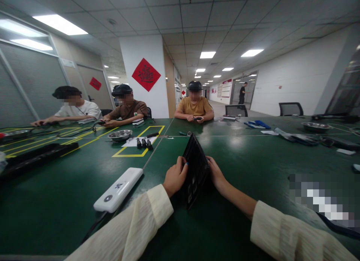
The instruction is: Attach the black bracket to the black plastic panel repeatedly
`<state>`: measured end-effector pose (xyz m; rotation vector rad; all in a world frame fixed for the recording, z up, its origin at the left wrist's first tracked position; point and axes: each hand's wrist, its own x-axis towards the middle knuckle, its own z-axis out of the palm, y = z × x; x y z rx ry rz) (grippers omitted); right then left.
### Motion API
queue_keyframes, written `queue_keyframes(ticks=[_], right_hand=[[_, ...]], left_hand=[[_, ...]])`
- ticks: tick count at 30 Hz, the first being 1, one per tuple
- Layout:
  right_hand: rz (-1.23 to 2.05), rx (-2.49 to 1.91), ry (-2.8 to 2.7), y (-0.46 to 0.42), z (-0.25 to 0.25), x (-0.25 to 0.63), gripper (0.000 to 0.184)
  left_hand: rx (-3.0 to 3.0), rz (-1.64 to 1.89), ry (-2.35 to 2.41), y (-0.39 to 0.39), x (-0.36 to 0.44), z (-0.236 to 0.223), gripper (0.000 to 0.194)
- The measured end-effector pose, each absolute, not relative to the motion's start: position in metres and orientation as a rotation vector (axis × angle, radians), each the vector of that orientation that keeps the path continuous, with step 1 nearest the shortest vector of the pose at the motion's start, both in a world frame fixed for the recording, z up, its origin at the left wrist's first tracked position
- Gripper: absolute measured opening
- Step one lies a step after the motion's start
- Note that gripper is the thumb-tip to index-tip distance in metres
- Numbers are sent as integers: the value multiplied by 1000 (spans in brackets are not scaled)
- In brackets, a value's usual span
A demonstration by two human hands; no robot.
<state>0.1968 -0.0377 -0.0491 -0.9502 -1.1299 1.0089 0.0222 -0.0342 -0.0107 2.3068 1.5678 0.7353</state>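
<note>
Head view: two bare hands at work over a dark green counter (pixel 239 156), cream sleeves (pixel 152 208) reaching in from the near side.
Black panel (pixel 197 171): stood on edge between the two hands, leaning, one face with lighter shapes turned partly toward the camera; contact with the surface below hard to tell.
Left hand (pixel 174 176): grip narrow, fingers curled onto the panel's left side, holding it.
Right hand (pixel 217 174): grip likewise narrow, holding the panel at its right edge, fingertips partly hidden.
White device (pixel 119 189): lying left of the left hand, digits and a round button on top, dark cable (pixel 95 227) at the near end.
Yellow tape (pixel 129 155): laid as a rectangle farther off, small black pieces (pixel 144 143) clustered inside near white paper (pixel 131 142), metal bowl (pixel 114 138) at its left side.
Co-workers: three seated around the far side, in white (pixel 84 110), brown (pixel 136 108) and mustard (pixel 194 105) tops; small dark object (pixel 197 119) in the hands of the last.
Far right: blue cloth (pixel 257 124) and second metal bowl (pixel 316 127), well apart from the panel.
Background: red diamond sign (pixel 146 74) on a white pillar (pixel 125 53).
</note>
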Motion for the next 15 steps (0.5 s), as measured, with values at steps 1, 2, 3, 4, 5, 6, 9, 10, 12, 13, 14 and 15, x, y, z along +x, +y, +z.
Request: queue_keyframes(ticks=[1,2,3,4,5,6,9,10,12,13,14,15], right_hand=[[1008,-951,-1134,-37,-49,197,39],[1006,-953,-1136,-37,-50,197,39],[1005,-955,-1140,-37,-50,197,39],[1004,-955,-1144,-37,-50,197,39],[1001,-956,-1146,-36,-51,197,39],[998,-956,-1146,-36,-51,197,39],[994,-957,-1138,-35,-52,197,39],[1001,-956,-1136,-35,-53,197,39],[1023,-951,-1135,-35,-53,198,39],[1031,-950,-1136,-35,-53,197,40],[1033,-952,-1135,-36,-52,197,40],[1032,-956,-1136,-37,-51,197,40]], left_hand=[[2286,726,1592,-35,23,-11,23],[2271,711,1616,-35,23,-11,25],[2268,689,1637,-35,23,-11,26],[2274,664,1655,-34,23,-11,26],[2287,641,1667,-34,23,-11,26],[2304,622,1672,-34,23,-11,26],[2351,594,1663,-33,22,-10,26],[2361,593,1660,-32,22,-10,26],[2374,598,1658,-32,22,-10,26],[2377,603,1656,-32,22,-10,26],[2377,612,1651,-32,22,-10,26],[2376,623,1643,-32,22,-10,26]])
